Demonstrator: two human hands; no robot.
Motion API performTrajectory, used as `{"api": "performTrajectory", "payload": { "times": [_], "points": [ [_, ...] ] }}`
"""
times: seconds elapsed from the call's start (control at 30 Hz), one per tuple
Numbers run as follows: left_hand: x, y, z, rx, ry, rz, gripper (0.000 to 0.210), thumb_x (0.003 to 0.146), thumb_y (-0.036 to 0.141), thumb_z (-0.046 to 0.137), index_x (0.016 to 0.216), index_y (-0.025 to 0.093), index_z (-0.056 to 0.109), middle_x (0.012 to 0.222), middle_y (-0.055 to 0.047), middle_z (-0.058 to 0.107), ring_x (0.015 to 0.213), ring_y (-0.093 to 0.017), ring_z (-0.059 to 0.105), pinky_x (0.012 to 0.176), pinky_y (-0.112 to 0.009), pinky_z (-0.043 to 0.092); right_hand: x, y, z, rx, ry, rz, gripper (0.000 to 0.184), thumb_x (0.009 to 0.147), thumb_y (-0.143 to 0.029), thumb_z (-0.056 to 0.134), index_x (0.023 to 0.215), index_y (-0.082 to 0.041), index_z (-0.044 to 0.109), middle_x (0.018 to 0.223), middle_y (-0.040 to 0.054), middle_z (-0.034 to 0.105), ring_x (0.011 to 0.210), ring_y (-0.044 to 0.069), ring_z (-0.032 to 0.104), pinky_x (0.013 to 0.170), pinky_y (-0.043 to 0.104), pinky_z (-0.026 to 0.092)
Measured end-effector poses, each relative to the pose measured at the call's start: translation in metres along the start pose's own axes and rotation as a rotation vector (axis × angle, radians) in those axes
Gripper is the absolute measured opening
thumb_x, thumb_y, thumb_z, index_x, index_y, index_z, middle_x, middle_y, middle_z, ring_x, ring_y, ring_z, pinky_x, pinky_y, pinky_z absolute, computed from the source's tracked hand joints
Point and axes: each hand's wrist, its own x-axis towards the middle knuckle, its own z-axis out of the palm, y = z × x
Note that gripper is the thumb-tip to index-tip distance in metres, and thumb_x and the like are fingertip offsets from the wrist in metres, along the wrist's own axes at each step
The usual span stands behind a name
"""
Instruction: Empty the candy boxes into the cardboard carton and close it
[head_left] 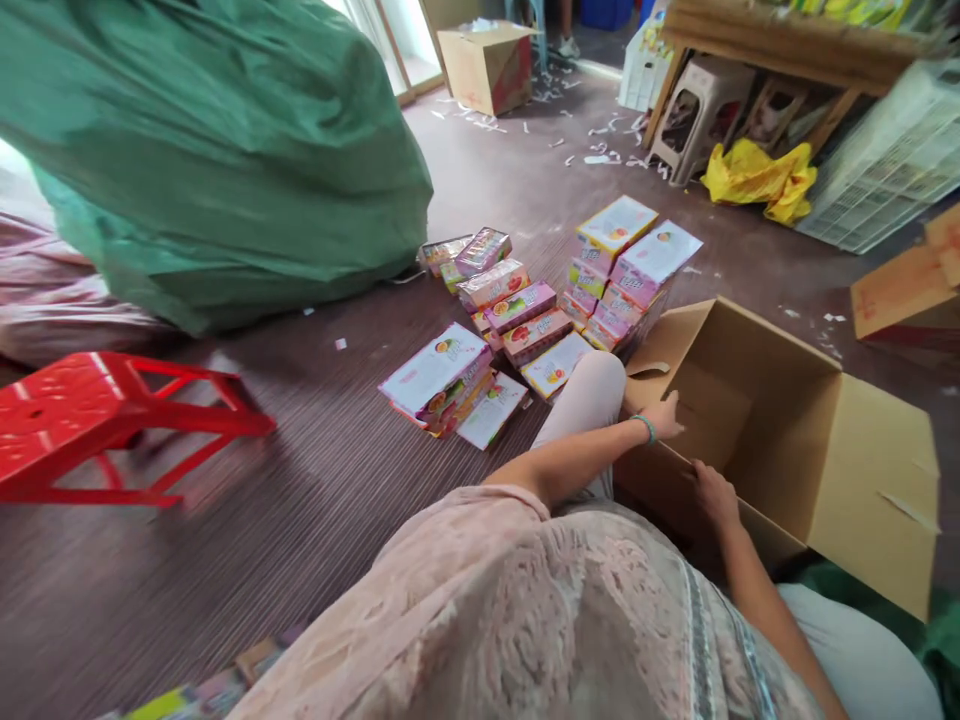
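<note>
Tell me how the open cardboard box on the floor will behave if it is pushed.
The cardboard box looks empty inside, so it is probably light and may slide easily on the smooth floor. Its flaps stand open and could bend or flop. Both hands, left and right, rest on its near edge.

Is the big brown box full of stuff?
No, the box is open and bare inside, and both hands, left and right, rest on its edge.

Brown cardboard box (787, 440), pink-and-white printed packets (525, 310), green sack (225, 150), red stool (97, 410).
</note>
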Motion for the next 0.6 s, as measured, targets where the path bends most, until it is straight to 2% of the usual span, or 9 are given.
{"api": "performTrajectory", "payload": {
  "times": [0.07,0.13,0.17,0.23,0.3,0.37,0.43,0.5,0.6],
  "points": [
    [-0.005,-0.024,-0.041,-0.052,0.023,0.096,0.055,0.097,0.033,0.079,0.150,0.025,0.064,0.134,-0.006,0.077,0.123,-0.019,0.072,0.107,-0.027,0.055,0.002,0.006,0.006,-0.005,0.007,-0.020,0.044,0.115,-0.034,0.037,0.150,-0.021,0.060,0.132,0.0178,0.074,0.118,0.031,0.072,0.092,0.041,0.054],
    [-0.015,-0.072,-0.097,-0.044,0.310,0.155,0.059,0.103,0.027,0.067,0.160,0.022,0.052,0.161,-0.010,0.060,0.148,-0.021,0.055,0.126,-0.034,0.041,0.001,0.012,0.008,-0.003,-0.009,-0.029,0.045,0.115,-0.036,0.038,0.152,-0.021,0.058,0.135,0.0176,0.072,0.121,0.032,0.071,0.092,0.043,0.054],
    [-0.022,-0.105,-0.127,0.022,0.464,0.045,0.066,0.101,0.026,0.069,0.163,0.017,0.047,0.168,-0.014,0.052,0.157,-0.026,0.045,0.132,-0.041,0.033,0.000,0.014,0.007,-0.002,-0.026,-0.027,0.046,0.115,-0.036,0.038,0.153,-0.021,0.057,0.137,0.0174,0.072,0.123,0.033,0.071,0.092,0.043,0.055],
    [-0.038,-0.180,-0.180,0.161,0.574,-0.318,0.097,0.087,0.039,0.088,0.167,0.012,0.039,0.175,-0.024,0.038,0.165,-0.042,0.026,0.134,-0.060,0.021,-0.001,0.016,0.005,0.003,-0.057,-0.020,0.046,0.115,-0.034,0.037,0.153,-0.021,0.057,0.139,0.0169,0.071,0.124,0.033,0.071,0.093,0.044,0.055],
    [-0.056,-0.254,-0.215,0.221,0.434,-0.645,0.125,0.073,0.054,0.097,0.169,0.010,0.031,0.178,-0.034,0.021,0.165,-0.057,0.011,0.127,-0.077,0.017,0.000,0.016,0.002,0.012,-0.078,-0.013,0.045,0.114,-0.032,0.037,0.153,-0.020,0.058,0.139,0.0168,0.071,0.124,0.033,0.071,0.094,0.044,0.055],
    [-0.073,-0.312,-0.230,0.249,0.238,-0.843,0.138,0.063,0.054,0.102,0.170,0.008,0.028,0.177,-0.040,0.011,0.164,-0.061,0.006,0.123,-0.080,0.015,0.000,0.015,-0.001,0.026,-0.093,0.001,0.046,0.114,-0.033,0.038,0.153,-0.019,0.058,0.139,0.0169,0.071,0.125,0.034,0.070,0.095,0.044,0.054],
    [-0.084,-0.346,-0.232,0.248,0.151,-0.885,0.134,0.066,0.051,0.099,0.171,0.010,0.027,0.176,-0.040,0.015,0.164,-0.058,0.016,0.124,-0.076,0.018,0.000,0.014,-0.002,0.042,-0.103,0.025,0.047,0.114,-0.037,0.040,0.153,-0.018,0.058,0.140,0.0173,0.071,0.127,0.035,0.070,0.098,0.046,0.054],
    [-0.089,-0.356,-0.233,0.240,0.187,-0.881,0.125,0.067,0.045,0.097,0.169,0.013,0.034,0.175,-0.036,0.025,0.161,-0.054,0.027,0.125,-0.071,0.021,0.000,0.014,-0.002,0.065,-0.100,0.052,0.048,0.113,-0.041,0.042,0.152,-0.018,0.059,0.140,0.0180,0.071,0.127,0.036,0.069,0.100,0.048,0.053],
    [-0.093,-0.336,-0.242,0.066,0.370,-0.849,0.109,0.062,0.039,0.095,0.161,0.019,0.052,0.169,-0.023,0.047,0.154,-0.050,0.042,0.125,-0.065,0.031,0.004,0.012,-0.007,0.153,-0.065,0.075,0.047,0.109,-0.042,0.048,0.148,-0.019,0.063,0.141,0.0191,0.071,0.129,0.037,0.068,0.104,0.052,0.053]
  ]
}}
